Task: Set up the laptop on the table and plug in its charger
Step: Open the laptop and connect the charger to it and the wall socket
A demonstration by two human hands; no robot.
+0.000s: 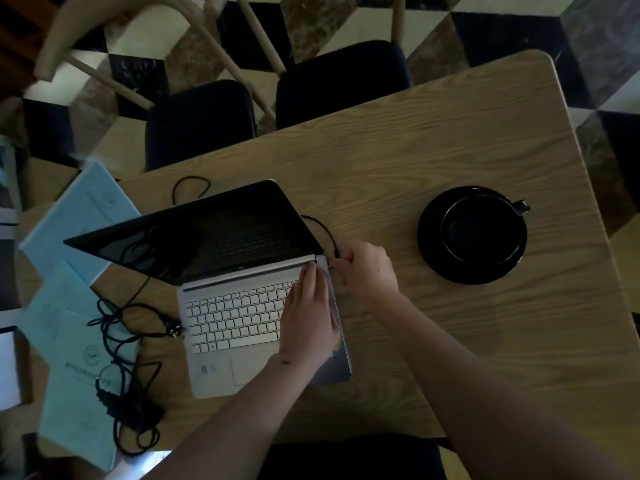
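While the silver laptop (242, 306) sits open on the wooden tabletop (433, 161) with its dark screen tilted back, the left hand (308, 317) lies flat on the right side of the keyboard, fingers straight and together, their tips reaching the hinge corner. The right hand (369, 271) is just beside the laptop's right edge near the hinge, fingers curled, pinching the end of the black charger cable (323, 230); the plug tip is at the laptop's side, though whether it is seated in the port cannot be told. From the hand the cable arcs back behind the screen, shows as a loop (190, 188) past the lid's far edge, and comes out on the left. There it runs into a tangle of black cord with the charger brick (138, 410) and a wall plug (173, 330) lying just beside the laptop's left edge. The tangle rests partly on several light blue booklets (79, 209) spread over the left end of the tabletop. Well apart to the right, a black cup (481, 230) stands on a black saucer (433, 258), handle pointing away to the right. Two dark-cushioned chairs (343, 81) stand at the far side on a checkered floor (519, 26).
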